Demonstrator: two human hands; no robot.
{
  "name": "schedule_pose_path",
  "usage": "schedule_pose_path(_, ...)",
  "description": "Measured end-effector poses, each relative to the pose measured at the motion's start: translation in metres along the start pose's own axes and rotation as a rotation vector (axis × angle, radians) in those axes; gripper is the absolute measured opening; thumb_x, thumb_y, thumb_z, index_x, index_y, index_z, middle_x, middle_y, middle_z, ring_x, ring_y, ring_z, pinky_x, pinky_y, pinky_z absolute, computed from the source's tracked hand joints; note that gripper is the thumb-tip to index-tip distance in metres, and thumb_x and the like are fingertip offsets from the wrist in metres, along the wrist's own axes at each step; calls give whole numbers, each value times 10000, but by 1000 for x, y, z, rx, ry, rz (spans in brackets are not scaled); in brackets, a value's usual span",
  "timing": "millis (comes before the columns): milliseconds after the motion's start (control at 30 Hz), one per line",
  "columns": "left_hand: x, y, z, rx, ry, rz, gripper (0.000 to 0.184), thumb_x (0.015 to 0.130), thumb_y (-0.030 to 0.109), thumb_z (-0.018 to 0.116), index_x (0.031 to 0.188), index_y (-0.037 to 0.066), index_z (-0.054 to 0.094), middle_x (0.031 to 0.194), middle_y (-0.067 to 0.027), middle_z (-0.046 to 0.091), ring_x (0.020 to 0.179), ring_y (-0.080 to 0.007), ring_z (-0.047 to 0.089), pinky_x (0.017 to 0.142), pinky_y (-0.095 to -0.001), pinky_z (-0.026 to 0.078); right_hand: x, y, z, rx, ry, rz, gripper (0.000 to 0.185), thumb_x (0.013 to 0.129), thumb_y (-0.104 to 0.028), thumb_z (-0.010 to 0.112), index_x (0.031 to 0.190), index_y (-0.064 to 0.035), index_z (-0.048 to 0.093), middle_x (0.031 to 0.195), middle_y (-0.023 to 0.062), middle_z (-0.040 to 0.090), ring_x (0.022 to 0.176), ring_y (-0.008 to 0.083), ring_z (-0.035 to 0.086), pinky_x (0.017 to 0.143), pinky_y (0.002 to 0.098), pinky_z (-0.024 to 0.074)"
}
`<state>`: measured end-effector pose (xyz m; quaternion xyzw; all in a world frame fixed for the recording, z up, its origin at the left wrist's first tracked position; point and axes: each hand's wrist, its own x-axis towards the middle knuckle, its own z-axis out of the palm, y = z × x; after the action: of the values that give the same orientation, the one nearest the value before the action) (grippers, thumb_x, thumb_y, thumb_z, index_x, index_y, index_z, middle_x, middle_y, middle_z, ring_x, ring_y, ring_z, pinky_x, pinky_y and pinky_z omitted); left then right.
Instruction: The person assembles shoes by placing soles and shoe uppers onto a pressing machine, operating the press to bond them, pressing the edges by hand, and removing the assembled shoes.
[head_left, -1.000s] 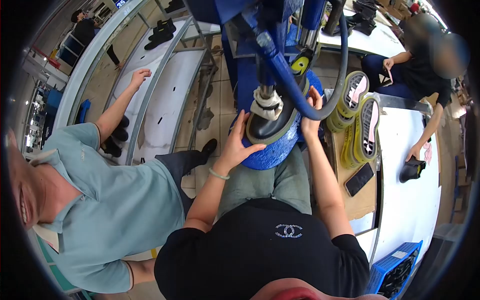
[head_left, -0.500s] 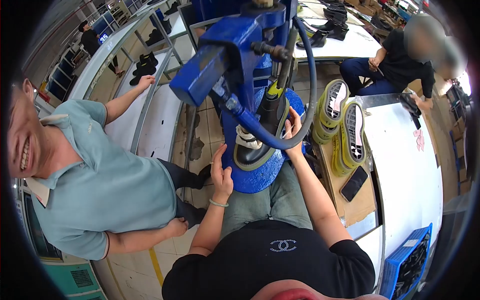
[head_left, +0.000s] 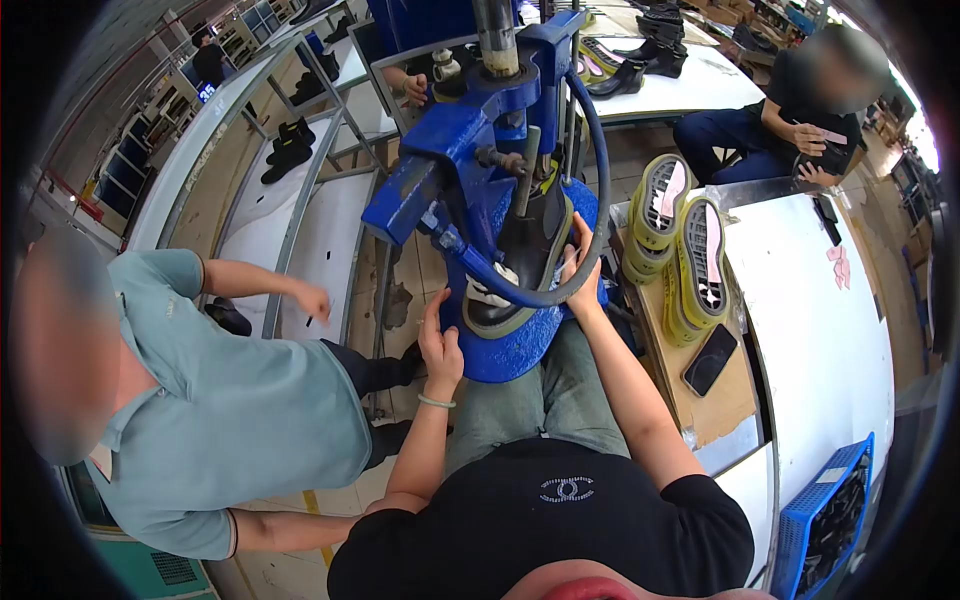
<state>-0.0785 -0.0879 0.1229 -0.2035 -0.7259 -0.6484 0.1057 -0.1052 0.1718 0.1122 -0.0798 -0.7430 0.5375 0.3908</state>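
A black shoe (head_left: 532,250) with a grey-green sole lies in front of me on the blue plate (head_left: 505,362) of a press. A crumpled white piece sits on its front part, partly behind the hose. The blue press head (head_left: 432,180) stands over the shoe. My left hand (head_left: 438,345) is at the plate's left edge, fingers stretched out, with nothing in it. My right hand (head_left: 582,272) lies along the shoe's right side, fingers extended, partly covered by the looping dark hose (head_left: 603,170).
Yellow-green shoe soles (head_left: 690,275) stand stacked on cardboard to the right, beside a phone (head_left: 710,360). A blue basket (head_left: 795,530) is at lower right. One person (head_left: 240,400) stands close on my left; another (head_left: 805,125) sits at the far right table. Metal racks (head_left: 290,190) hold shoes.
The press head has come down lower over the shoe, with more of its metal shaft showing above. The person at left has lowered an arm. My hands stay nearly in place.
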Motion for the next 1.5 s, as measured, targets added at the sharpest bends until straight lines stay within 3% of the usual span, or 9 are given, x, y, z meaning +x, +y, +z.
schedule_pose_path(233,1,-2,-1,-33,-6,30,589,756,-86,373,1342,-57,417,1358,-176,453,1319,-274,402,1148,-394,244,2,-26,-39,543,-238,293,838,726,77,427,1512,-84,185,1543,90,250,1436,264,227,1153,378,207)
schedule_pose_path(300,1,-5,-2,-56,24,47,594,746,-126,355,1329,-45,438,1348,-176,474,1312,-277,420,1130,-377,274,-4,-23,-58,684,-269,420,840,698,99,401,1499,5,166,1596,84,51,1452,245,158,1165,352,169)
schedule_pose_path(400,5,-6,-4,-128,54,35,569,765,-131,354,1321,-47,440,1334,-169,481,1308,-274,425,1129,-374,279,-11,-26,-80,790,-244,419,725,766,-24,418,1468,42,246,1573,111,175,1439,285,204,1165,417,171)
schedule_pose_path(533,9,-4,-10,-92,121,-5,545,779,-143,367,1306,-41,459,1319,-153,502,1286,-249,450,1118,-362,293,-16,-28,-109,705,-246,439,602,792,48,336,1392,100,349,1509,163,315,1313,293,439,1063,383,390)
schedule_pose_path(600,10,-9,-18,38,154,-1,530,798,-132,379,1306,-18,480,1309,-134,526,1272,-225,468,1095,-343,313,-17,-34,-120,619,-337,582,617,794,88,320,1406,33,373,1363,166,493,943,202,639,757,267,522)
schedule_pose_path(733,13,-14,-28,65,168,-81,517,790,-168,383,1277,-25,485,1297,-143,517,1250,-240,484,1075,-348,349,-16,-64,-117,502,-265,547,789,782,101,355,1501,-205,247,1012,92,561,559,53,368,469,159,293)
schedule_pose_path(867,20,-27,-35,2,137,-252,398,907,-25,466,1302,1,499,1246,-113,571,1158,-195,536,1015,-308,391,-18,-67,-111,488,-239,535,543,988,-112,426,1488,-223,247,850,32,538,549,38,371,471,163,294)
schedule_pose_path(1167,33,-34,-12,246,-47,-493,411,982,290,520,1238,-28,568,1150,-162,635,1042,-232,588,904,-315,431,-14,-33,-108,377,-277,540,204,954,-72,523,1139,-66,609,761,-51,548,594,15,428,527,166,330)
schedule_pose_path(1500,53,-55,-25,422,-120,-308,272,958,134,531,1157,-33,612,934,-139,676,820,-193,603,754,-315,450,22,-11,-86,-162,-91,166,149,886,-41,602,1001,-35,696,810,10,623,704,77,544,650,217,432)
